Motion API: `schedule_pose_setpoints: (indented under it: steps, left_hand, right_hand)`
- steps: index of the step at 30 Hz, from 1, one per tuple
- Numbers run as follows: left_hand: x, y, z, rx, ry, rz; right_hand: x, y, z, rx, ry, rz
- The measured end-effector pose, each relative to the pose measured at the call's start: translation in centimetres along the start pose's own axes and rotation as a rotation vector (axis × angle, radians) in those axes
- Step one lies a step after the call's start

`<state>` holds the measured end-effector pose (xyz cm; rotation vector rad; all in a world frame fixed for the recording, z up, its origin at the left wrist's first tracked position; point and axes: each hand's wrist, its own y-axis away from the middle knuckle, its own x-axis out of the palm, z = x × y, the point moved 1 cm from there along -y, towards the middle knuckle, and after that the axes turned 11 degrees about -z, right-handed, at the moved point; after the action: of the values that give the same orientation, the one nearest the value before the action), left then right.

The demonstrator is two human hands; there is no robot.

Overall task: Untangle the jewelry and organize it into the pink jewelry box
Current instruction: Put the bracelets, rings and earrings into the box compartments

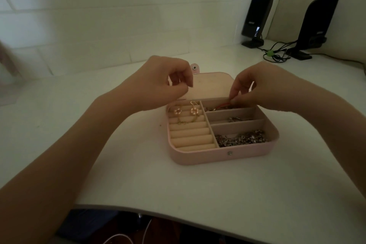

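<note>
Desk: white tabletop (198, 184) fills the lower and middle frame
Speakers: two black upright speakers (256, 18) with cables, upper right of the frame
Box: pink, rounded-corner jewelry box (208, 157) at centre frame, lid (210, 85) hinged up at the far side; its long axis runs left to right, snap-button front wall facing the viewer
Progress: judged nearly done; nothing loose shows on the desk, so what looks left is settling the last piece and shutting the lid
Chain: silver chain heap (240, 137) fills the near right compartment
Earrings: two orange-and-white ring earrings (194, 111) on gold hooks lie on the cream ring rolls, left half
Left hand: left hand (158, 83), centre left, fingers curled at the lid's left edge, apparently pinching it
Right hand: right hand (255, 87), centre right, fingertips pinched on a thin red cord (222, 105) over the far right compartment
</note>
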<state>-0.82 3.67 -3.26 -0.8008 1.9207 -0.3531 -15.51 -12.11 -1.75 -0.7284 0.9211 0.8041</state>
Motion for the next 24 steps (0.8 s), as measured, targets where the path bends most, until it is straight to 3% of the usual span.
schedule_pose_setpoints:
  steps: [6,11,17,20,24]
  left_hand:
    - [0.4,0.2,0.2,0.012,-0.089,0.086]
    - [0.3,0.0,0.4,0.022,-0.12,0.05]
    - [0.6,0.1,0.7,0.042,-0.192,0.039]
    - [0.9,0.2,0.6,0.071,-0.22,0.03]
    - [0.9,0.2,0.8,0.053,-0.267,0.017]
  right_hand:
    - [-0.1,0.1,0.3,-0.015,0.02,0.058]
    - [-1.2,0.0,-0.3,0.036,0.005,0.048]
    - [-1.4,-2.3,-5.0,0.183,0.204,-0.312]
    - [-0.3,-2.7,-7.7,0.233,0.159,-0.422]
    - [0.8,-3.0,-8.7,0.205,0.04,-0.222]
